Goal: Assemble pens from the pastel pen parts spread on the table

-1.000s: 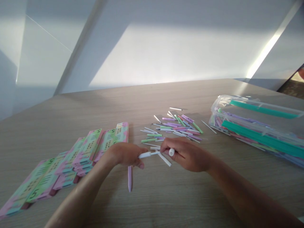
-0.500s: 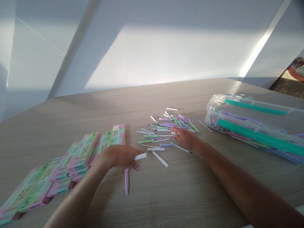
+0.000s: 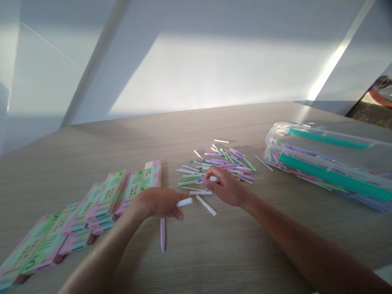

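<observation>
A fanned row of pink-and-green printed cards (image 3: 92,216), each marked with a 5, is lying on the wood-grain tabletop (image 3: 196,130) at the far left, running up toward 1 o'clock. Just to its right, the left hand (image 3: 157,204) is curling closed, its fingers gripping a white stick (image 3: 184,202) that is poking out toward 3 o'clock. A lilac stick (image 3: 163,234) is pointing toward 6 o'clock from beneath that hand; whether the hand is holding it cannot be told. Two loose white sticks (image 3: 206,205) are lying just past the fingertips. The right hand (image 3: 226,188) is pinching a small white piece (image 3: 213,179) over the near edge of a scattered pile of pastel sticks (image 3: 223,165). Farther right, a clear plastic bag (image 3: 324,163) is lying packed with teal strips (image 3: 329,177) and more pastel sticks (image 3: 301,160).
</observation>
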The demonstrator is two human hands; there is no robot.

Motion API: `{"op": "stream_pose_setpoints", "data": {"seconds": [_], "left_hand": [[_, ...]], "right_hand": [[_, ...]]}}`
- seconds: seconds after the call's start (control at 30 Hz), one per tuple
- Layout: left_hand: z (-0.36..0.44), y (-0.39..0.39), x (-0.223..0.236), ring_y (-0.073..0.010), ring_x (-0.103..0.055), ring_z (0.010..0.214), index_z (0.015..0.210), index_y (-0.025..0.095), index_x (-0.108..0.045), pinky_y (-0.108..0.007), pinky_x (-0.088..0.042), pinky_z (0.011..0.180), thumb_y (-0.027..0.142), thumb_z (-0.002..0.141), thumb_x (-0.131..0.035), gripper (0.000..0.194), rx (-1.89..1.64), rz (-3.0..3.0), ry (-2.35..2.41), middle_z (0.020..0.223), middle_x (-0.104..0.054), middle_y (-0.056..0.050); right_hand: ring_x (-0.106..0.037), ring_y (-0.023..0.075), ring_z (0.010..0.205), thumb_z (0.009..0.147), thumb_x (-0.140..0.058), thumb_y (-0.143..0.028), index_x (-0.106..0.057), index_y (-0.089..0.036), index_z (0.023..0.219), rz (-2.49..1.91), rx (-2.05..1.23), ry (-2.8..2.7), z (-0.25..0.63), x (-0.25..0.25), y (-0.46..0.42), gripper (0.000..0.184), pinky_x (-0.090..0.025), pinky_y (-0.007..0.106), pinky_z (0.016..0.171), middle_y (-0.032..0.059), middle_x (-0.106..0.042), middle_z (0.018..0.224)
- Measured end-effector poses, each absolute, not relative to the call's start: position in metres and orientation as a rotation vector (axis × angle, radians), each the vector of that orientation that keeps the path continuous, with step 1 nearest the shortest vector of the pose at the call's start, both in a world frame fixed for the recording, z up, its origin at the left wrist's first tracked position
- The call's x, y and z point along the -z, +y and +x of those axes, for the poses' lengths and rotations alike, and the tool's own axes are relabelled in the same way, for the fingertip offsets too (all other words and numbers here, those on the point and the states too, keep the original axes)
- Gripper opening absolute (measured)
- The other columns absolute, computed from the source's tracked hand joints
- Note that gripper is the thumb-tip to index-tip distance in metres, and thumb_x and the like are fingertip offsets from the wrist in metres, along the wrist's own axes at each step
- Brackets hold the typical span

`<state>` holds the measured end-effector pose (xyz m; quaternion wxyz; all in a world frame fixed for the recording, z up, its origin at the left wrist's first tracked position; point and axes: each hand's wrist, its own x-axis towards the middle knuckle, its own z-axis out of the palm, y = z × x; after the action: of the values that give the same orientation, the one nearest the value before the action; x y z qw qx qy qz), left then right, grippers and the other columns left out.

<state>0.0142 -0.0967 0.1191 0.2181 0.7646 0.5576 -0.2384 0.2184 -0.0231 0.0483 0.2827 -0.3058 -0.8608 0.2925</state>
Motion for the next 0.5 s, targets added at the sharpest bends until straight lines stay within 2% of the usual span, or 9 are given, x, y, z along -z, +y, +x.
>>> {"op": "stream_pose_setpoints", "data": {"seconds": [0.1,0.27,0.4,0.5], "left_hand": [[0.021,-0.097,-0.120,-0.0239,-0.064,0.083,0.115,0.024,-0.058,-0.029,-0.047,0.069,0.039,0.077,-0.060,0.041,0.641,2.097,1.594,0.092,-0.071,-0.004],[0.027,-0.095,-0.116,-0.0247,-0.064,0.083,0.100,0.022,-0.066,-0.029,-0.047,0.070,0.043,0.075,-0.061,0.033,0.645,2.057,1.632,0.090,-0.071,-0.004],[0.025,-0.091,-0.119,-0.0247,-0.064,0.087,0.111,0.025,-0.060,-0.030,-0.047,0.073,0.042,0.077,-0.060,0.038,0.605,2.080,1.571,0.097,-0.070,-0.004],[0.015,-0.090,-0.126,-0.0249,-0.063,0.090,0.130,0.021,-0.045,-0.031,-0.046,0.075,0.038,0.082,-0.055,0.052,0.574,2.133,1.561,0.103,-0.069,-0.008]], "right_hand": [[-0.049,0.0118,0.063,0.085,-0.051,-0.045,-0.055,-0.019,0.090,-0.687,-0.962,-2.315,0.196,-0.055,-0.056,0.027,-0.030,0.022,0.055,-0.0018,-0.056,0.070],[-0.049,0.0111,0.064,0.088,-0.048,-0.030,-0.055,-0.018,0.083,-0.601,-1.087,-2.253,0.183,-0.057,-0.071,0.015,-0.031,0.023,0.057,-0.0015,-0.055,0.067],[-0.044,0.0085,0.052,0.088,-0.046,-0.028,-0.054,-0.018,0.082,-0.554,-1.510,-2.080,0.184,-0.043,-0.056,0.015,-0.032,0.021,0.051,-0.0040,-0.051,0.058],[-0.039,0.0069,0.046,0.084,-0.051,-0.032,-0.053,-0.017,0.083,-0.581,-1.865,-1.741,0.187,-0.025,-0.039,0.015,-0.028,0.019,0.045,-0.0048,-0.050,0.057]]}}
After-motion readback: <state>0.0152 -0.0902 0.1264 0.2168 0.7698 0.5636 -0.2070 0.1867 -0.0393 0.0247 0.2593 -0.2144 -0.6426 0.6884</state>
